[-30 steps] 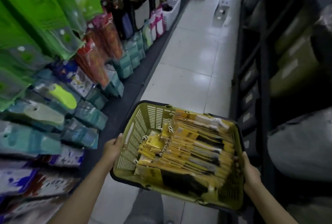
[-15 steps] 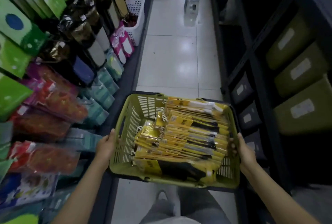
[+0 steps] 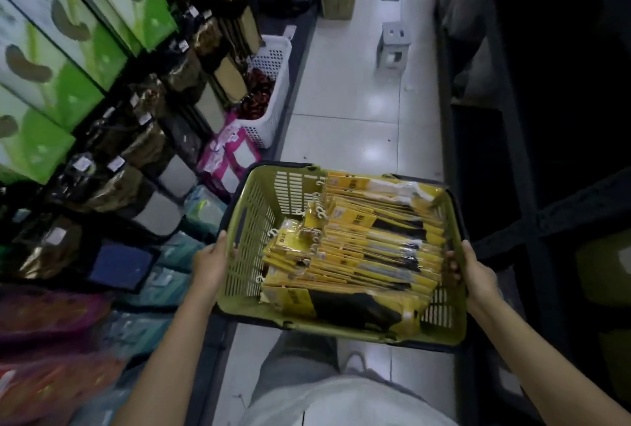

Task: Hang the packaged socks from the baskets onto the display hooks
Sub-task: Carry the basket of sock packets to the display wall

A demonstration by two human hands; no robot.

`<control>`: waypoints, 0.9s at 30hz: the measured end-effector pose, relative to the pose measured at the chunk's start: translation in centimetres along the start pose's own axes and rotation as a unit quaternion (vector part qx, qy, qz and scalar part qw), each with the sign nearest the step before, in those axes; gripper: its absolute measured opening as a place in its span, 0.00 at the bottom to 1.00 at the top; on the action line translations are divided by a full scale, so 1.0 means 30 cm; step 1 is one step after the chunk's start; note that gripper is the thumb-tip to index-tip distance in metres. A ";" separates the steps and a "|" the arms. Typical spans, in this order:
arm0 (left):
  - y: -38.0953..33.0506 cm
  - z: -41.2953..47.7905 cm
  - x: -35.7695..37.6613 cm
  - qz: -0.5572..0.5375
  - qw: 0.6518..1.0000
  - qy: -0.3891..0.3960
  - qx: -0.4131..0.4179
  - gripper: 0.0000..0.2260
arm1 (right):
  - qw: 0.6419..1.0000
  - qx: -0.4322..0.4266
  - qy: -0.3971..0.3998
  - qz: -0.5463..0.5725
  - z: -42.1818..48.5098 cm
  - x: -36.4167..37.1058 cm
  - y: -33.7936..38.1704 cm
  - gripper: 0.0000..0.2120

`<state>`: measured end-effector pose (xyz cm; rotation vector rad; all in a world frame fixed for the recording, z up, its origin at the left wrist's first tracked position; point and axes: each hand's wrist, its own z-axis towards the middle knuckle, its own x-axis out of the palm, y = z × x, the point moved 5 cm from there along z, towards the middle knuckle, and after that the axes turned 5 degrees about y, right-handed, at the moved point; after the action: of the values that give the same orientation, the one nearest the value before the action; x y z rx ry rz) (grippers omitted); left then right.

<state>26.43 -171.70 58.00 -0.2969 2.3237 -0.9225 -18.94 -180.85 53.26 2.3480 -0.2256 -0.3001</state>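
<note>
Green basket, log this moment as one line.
basket: held over aisle floor | sock packs: inside basket | left grip: holds left rim | right grip: holds right rim

Sock packs (image 3: 358, 255) in basket (image 3: 249, 237); display rack (image 3: 136, 138) left, shelving (image 3: 512, 186) right, stool (image 3: 394, 46) ahead.

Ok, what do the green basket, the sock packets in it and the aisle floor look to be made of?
Green basket: moulded plastic, matt, going by its slotted walls. Sock packets: yellow card under clear glossy film that glints, with small white hooks, probably plastic. Floor: pale glazed tile, going by the grout lines and light reflections.
</note>
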 end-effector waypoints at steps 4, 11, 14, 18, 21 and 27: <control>-0.280 0.299 0.130 -0.013 1.000 0.020 -0.004 0.22 | 1.000 0.000 -0.002 0.005 0.272 0.179 0.268 0.19; -0.870 0.794 0.348 -0.005 0.999 0.035 -0.010 0.22 | 0.999 0.005 -0.035 0.033 0.642 0.432 0.762 0.20; -1.134 0.974 0.474 -0.006 0.999 0.046 -0.009 0.22 | 0.997 0.017 -0.042 0.058 0.798 0.504 0.962 0.20; -1.443 1.226 0.680 0.021 0.998 0.064 -0.009 0.23 | 0.995 0.014 -0.049 0.089 1.075 0.597 1.238 0.19; -1.645 1.393 0.822 0.016 0.998 0.054 -0.016 0.22 | 0.996 0.014 -0.051 0.074 1.312 0.667 1.459 0.18; -2.049 1.645 1.034 -0.007 0.998 0.037 -0.041 0.22 | 0.998 -0.004 -0.057 0.015 1.691 0.806 1.938 0.19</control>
<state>31.47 -256.25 57.54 -0.3186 2.4349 -0.8608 -14.32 -261.54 55.33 2.3206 -0.3149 -0.4202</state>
